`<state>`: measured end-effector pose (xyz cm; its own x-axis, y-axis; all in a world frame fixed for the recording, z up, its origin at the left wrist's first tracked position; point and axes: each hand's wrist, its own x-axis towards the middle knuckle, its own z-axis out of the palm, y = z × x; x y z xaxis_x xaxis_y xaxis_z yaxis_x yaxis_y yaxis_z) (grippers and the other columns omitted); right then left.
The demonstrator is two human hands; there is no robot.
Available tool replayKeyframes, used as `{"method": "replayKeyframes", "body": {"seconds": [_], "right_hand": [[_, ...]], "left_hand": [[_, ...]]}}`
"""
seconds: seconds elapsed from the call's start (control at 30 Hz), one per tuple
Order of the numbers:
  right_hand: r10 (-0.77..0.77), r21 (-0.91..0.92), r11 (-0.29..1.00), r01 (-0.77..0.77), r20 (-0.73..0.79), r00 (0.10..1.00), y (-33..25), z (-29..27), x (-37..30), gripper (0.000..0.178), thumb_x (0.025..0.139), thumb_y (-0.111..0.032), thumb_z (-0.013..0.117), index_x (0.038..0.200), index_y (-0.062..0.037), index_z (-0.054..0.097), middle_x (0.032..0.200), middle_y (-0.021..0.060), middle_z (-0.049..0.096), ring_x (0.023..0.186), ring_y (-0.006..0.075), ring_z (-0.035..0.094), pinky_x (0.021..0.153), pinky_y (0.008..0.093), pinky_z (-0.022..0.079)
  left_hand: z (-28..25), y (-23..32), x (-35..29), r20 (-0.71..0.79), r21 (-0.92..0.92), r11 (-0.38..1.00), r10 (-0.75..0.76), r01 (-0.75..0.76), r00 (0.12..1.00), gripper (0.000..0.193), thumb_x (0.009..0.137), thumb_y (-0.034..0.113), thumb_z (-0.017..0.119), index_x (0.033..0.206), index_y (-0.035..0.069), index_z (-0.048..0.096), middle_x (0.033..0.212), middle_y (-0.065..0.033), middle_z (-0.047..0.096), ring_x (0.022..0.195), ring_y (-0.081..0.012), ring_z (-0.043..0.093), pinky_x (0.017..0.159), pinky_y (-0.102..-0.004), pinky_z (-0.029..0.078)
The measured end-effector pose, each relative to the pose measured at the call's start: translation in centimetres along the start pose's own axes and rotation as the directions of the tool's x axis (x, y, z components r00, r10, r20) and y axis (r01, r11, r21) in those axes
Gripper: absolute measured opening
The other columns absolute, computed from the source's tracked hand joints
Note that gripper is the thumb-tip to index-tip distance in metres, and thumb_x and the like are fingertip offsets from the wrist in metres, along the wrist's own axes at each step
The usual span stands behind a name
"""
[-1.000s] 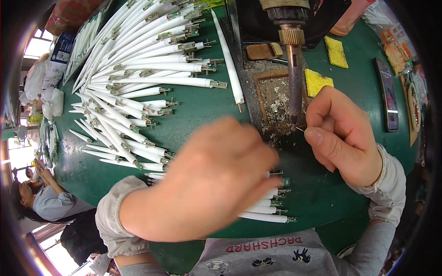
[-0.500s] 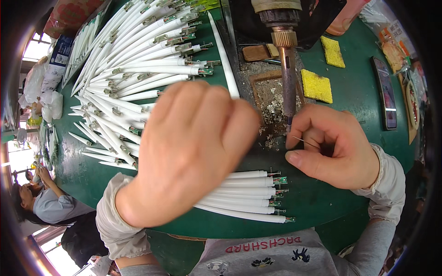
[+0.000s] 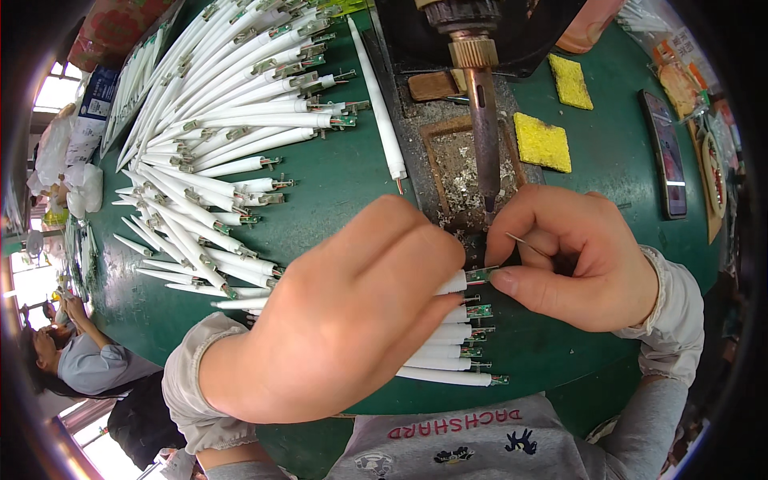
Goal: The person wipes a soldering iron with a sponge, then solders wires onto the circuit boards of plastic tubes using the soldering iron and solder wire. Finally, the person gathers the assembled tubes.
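The left hand [image 3: 352,312] is closed on a white tube [image 3: 454,283], its fingertips wrapped over the far side. The tube's end, with a small green circuit board [image 3: 478,276], points toward the right hand [image 3: 576,260], low in front of the person and just above a row of similar tubes [image 3: 448,352] on the green tabletop [image 3: 576,360]. The right hand is curled about a thin wire [image 3: 528,243], its thumb and forefinger right at the board; whether they pinch it or merely brush it is hard to tell, the spot being small.

A soldering iron [image 3: 484,120] hangs tip down over a shallow brown tray [image 3: 430,160] strewn with silvery crumbs, the tip just beside the right forefinger. Two yellow sponges [image 3: 542,142] (the nearer one darkened along an edge) lie to the right of the iron, with a phone [image 3: 664,160] farther right. On the left, a large pile of white tubes [image 3: 240,128] fans out, board ends mostly rightward, and a single tube [image 3: 376,100] lies between that pile and the tray.
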<state>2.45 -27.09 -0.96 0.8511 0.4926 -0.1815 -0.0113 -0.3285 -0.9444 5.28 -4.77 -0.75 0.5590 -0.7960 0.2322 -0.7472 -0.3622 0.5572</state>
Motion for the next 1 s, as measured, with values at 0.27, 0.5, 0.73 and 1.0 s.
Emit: {"method": "replayKeyframes", "body": {"seconds": [0.27, 0.5, 0.73, 1.0], "right_hand": [[-0.008, 0.040, 0.999, 0.008, -0.013, 1.000, 0.30, 0.02, -0.09, 0.016, 0.079, -0.005, 0.062, 0.091, -0.0009, 0.052, 0.049, -0.0055, 0.042, 0.042, 0.0001, 0.034, 0.042, 0.0205, 0.021], [0.014, 0.045, 0.999, -0.013, -0.005, 1.000, 0.09, -0.04, 0.00, 0.018, 0.078, -0.005, 0.063, 0.091, -0.0004, 0.052, 0.050, -0.0052, 0.044, 0.042, -0.0008, 0.035, 0.042, 0.0191, 0.021], [0.021, 0.075, 0.997, -0.021, -0.004, 1.000, 0.37, -0.01, 0.03, 0.018, 0.078, -0.004, 0.063, 0.091, -0.0003, 0.052, 0.049, -0.0051, 0.045, 0.043, -0.0008, 0.036, 0.043, 0.0184, 0.022], [-0.036, 0.042, 0.998, 0.037, -0.010, 0.999, 0.50, 0.07, 0.11, 0.017, 0.078, -0.004, 0.062, 0.090, 0.0001, 0.052, 0.051, -0.0048, 0.046, 0.043, -0.0009, 0.038, 0.043, 0.0180, 0.023]], "left_hand": [[-0.79, 0.11, 0.43, 0.340, -0.549, 0.657, -0.390, 0.517, 0.856, 0.016, 0.082, 0.004, 0.063, 0.095, -0.004, 0.057, 0.090, -0.0058, 0.055, 0.080, -0.0092, 0.052, 0.067, -0.0211, 0.043], [-0.84, 0.33, 0.55, 0.377, -0.571, 0.591, -0.428, 0.570, 0.821, 0.017, 0.081, 0.002, 0.063, 0.096, -0.004, 0.056, 0.090, -0.0054, 0.054, 0.080, -0.0084, 0.052, 0.070, -0.0216, 0.044], [-0.53, 0.15, 0.41, 0.357, -0.586, 0.602, -0.410, 0.543, 0.840, 0.016, 0.080, 0.000, 0.063, 0.094, -0.003, 0.056, 0.089, -0.0047, 0.053, 0.078, -0.0080, 0.051, 0.070, -0.0217, 0.043], [-0.45, 0.30, 0.60, 0.358, -0.617, 0.558, -0.429, 0.555, 0.830, 0.014, 0.080, 0.000, 0.064, 0.092, -0.002, 0.056, 0.088, -0.0036, 0.053, 0.074, -0.0067, 0.048, 0.067, -0.0200, 0.040]]}}
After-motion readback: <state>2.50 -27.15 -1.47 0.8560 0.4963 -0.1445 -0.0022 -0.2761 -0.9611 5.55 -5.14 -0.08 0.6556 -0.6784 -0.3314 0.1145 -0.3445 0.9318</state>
